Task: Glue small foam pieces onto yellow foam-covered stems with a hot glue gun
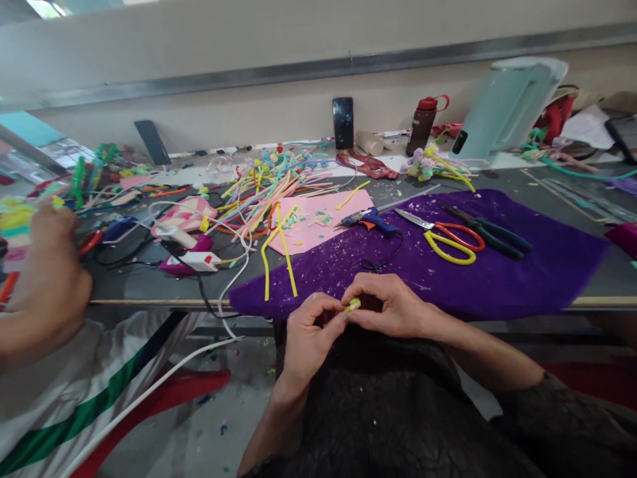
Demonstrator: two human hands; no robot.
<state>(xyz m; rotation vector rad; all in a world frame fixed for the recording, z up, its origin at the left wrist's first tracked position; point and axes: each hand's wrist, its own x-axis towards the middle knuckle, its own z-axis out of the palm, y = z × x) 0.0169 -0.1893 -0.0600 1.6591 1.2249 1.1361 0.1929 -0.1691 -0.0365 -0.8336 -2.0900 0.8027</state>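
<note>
Your left hand [311, 335] and right hand [391, 307] clamp fingers on a yellow-green piece [353, 304], partly hidden, at the near edge of the purple cloth [517, 282]. Behind the cloth, the bottle's [421, 127] contents are indiscernible.

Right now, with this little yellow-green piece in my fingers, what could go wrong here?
The yellow-green piece, pinched between your left hand and right hand, is small and could slip. If the glue gun is hot, which I can't tell, its nozzle might mark the pink sheet. The white cable hanging past the table edge could get snagged.
</note>
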